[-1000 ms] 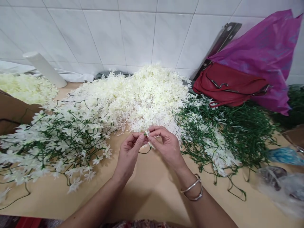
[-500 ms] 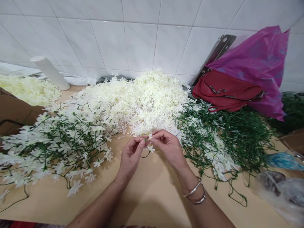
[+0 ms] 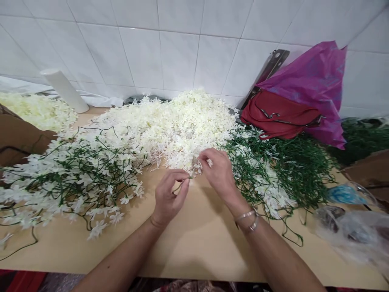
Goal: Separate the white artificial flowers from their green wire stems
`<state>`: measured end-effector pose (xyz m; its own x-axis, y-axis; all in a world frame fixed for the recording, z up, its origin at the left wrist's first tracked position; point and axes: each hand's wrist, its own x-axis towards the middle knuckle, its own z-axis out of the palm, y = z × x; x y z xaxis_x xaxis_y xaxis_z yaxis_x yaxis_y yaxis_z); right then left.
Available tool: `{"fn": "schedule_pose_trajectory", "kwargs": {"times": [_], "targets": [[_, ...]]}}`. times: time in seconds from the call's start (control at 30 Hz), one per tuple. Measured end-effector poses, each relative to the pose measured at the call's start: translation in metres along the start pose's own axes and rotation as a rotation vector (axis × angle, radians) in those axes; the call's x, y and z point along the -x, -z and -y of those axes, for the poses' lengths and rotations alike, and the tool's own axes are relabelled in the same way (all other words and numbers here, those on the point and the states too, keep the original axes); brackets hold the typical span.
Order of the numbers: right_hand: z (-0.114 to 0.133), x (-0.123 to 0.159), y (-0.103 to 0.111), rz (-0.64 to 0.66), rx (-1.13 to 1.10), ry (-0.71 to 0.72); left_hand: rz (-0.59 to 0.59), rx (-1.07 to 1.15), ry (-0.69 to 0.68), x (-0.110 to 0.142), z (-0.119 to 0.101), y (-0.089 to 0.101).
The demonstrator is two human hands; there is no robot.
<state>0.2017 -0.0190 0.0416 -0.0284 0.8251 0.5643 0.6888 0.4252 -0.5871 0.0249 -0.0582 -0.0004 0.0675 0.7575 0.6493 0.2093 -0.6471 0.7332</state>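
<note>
Here, the left hand [image 3: 170, 194] pinches one green stem [image 3: 190, 177]; whether the right hand [image 3: 219, 172] pinches is unclear.

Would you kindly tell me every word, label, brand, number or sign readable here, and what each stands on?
None can be read.
Purple bag: faint bluish marks, too blurred to tell whether they are lettering.
Blue-patterned item: no legible wording.

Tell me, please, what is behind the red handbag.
Behind the red handbag are a purple plastic bag, a slanted metal bar and the tiled wall; whatever the handbag covers cannot be seen.
</note>
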Motion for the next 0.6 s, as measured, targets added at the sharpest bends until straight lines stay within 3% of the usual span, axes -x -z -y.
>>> {"fn": "schedule_pose_trajectory", "kwargs": {"times": [0.07,0.17,0.37,0.6], "targets": [[0.001,-0.014,0.001,0.07,0.4,0.207,0.088,-0.072,-0.234,0.004,-0.012,-0.003],[0.007,-0.029,-0.008,0.172,0.671,0.386,0.197,-0.2,-0.373,0.008,-0.022,-0.009],[0.016,-0.036,-0.037,0.211,0.735,0.466,0.279,-0.335,-0.311,0.01,-0.024,-0.014],[0.012,-0.053,-0.05,0.168,0.763,0.518,0.452,-0.242,-0.354,0.018,-0.031,-0.016]]}}
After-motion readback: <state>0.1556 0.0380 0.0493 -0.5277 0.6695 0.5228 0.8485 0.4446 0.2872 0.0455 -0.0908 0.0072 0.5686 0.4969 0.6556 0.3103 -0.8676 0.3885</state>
